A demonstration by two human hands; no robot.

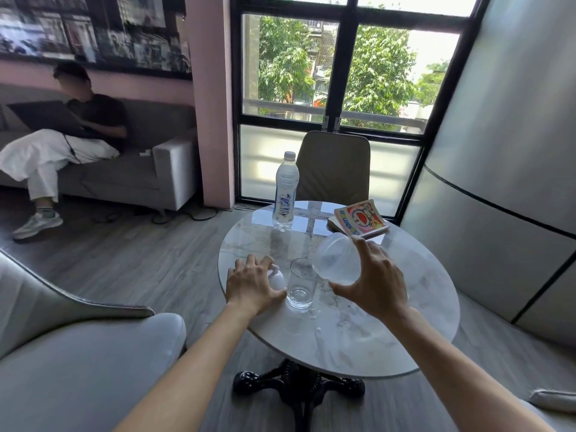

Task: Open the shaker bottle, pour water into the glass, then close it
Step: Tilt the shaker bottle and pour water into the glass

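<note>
Over the glass (301,283), at its 2 o'clock, right hand (375,283) grips the tilted shaker bottle (336,259) — tip slowly; left hand (252,283) covers the lid (277,277) — keep mouth inside rim.

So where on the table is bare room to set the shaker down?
The near right of the table, toward its edge, is bare apart from a few droplets. Also free: between water bottle and glass. Crowded: around the glass, between left hand and shaker.
</note>
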